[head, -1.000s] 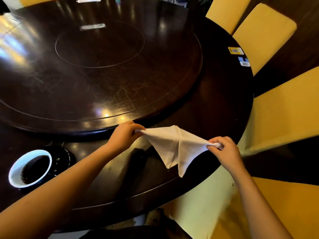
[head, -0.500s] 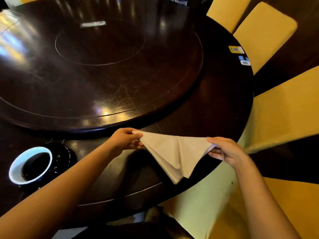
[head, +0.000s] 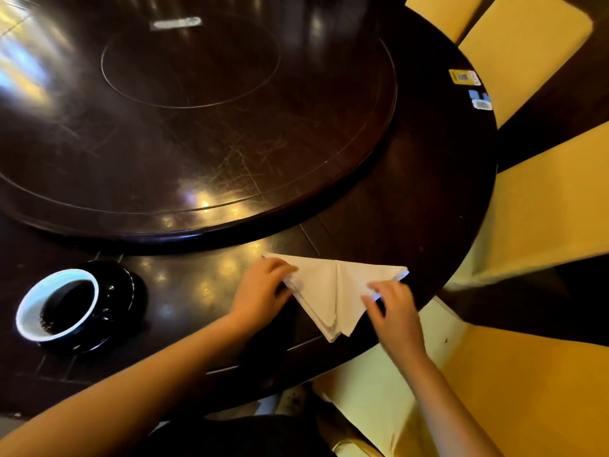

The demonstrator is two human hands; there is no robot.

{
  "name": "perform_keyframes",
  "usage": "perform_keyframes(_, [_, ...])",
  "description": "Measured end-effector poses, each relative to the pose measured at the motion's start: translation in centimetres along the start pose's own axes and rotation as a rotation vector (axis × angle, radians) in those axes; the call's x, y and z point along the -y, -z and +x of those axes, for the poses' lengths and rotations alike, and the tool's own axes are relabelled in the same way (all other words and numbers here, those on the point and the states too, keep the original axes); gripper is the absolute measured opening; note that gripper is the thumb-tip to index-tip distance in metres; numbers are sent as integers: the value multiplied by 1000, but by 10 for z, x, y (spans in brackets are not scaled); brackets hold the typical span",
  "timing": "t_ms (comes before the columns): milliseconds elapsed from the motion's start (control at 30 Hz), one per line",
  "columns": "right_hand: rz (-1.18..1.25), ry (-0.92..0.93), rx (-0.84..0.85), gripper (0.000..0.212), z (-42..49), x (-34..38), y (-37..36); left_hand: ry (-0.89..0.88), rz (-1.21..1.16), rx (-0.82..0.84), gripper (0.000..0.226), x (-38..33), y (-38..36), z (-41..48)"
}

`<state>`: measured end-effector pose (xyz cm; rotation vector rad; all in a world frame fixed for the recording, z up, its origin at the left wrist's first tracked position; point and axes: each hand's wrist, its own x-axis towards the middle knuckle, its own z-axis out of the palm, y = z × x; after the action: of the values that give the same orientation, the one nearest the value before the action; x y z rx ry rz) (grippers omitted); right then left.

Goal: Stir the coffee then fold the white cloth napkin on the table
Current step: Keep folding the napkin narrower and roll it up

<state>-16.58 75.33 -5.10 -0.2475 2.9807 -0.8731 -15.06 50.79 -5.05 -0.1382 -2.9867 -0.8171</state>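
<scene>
The white cloth napkin (head: 333, 291) lies flat on the dark round table (head: 412, 209) near its front right edge, folded into a triangle with its point toward me. My left hand (head: 263, 285) rests on the napkin's left part, fingers laid on top; the far left corner shows beyond it. My right hand (head: 395, 311) hovers over the right side with fingers spread, touching the cloth's edge. A white-lined cup of dark coffee (head: 57, 305) stands on a black saucer (head: 125, 291) at the left. No spoon is visible.
A large raised turntable (head: 197, 127) fills the table's middle, its rim just behind the napkin. Yellow chairs (head: 543, 209) ring the right side, one more at the back (head: 527, 44). Small stickers (head: 463, 77) sit at the table's far right edge.
The napkin, held up by its two corners between my hands, has come down flat onto the table. Both hands have let go of the corners and now lie on or over the cloth.
</scene>
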Motion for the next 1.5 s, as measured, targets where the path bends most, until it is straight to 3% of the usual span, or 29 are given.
perform_keyframes(67, [-16, 138, 125, 24, -21, 0, -12, -225, 66, 91, 37, -11, -14, -10])
perform_keyframes(133, [-41, 178, 171, 25, -34, 0, -22, -320, 74, 171, 33, -20, -28, -16])
perform_keyframes(233, [-19, 144, 130, 19, -37, 3, -32, -362, 78, 174, 25, -27, -45, -21])
perform_keyframes(433, [-112, 261, 107, 12, -43, 14, -39, -346, 97, 136, 18, -26, -53, -25])
perform_keyframes(533, [-50, 209, 103, 9, -45, 17, -39, -316, 98, 133, 19, -29, -53, -27])
perform_keyframes(633, [-12, 194, 97, 40, -45, 21, -38, -283, 118, 121, 30, -34, -54, -27])
perform_keyframes(767, [70, 128, 122, 17, -46, 20, -42, -275, 144, 103, 31, -35, -56, -27])
perform_keyframes(1100, [252, -80, 177, 24, -49, 17, -34, -321, 109, 29, 25, -45, -65, -35])
perform_keyframes(1300, [529, -301, 348, 23, -28, 16, -12, -271, 237, -18, 21, -50, -76, -35])
perform_keyframes(1400, [453, -296, 162, 21, -4, 12, 3, -255, 276, -42, 17, -49, -83, -35])
perform_keyframes(1467, [312, -155, -20, 28, 10, 14, 5, -249, 279, -51, 15, -48, -86, -35])
perform_keyframes(1500, [216, -38, -24, 35, 16, 17, 1, -252, 266, -58, 14, -48, -87, -37])
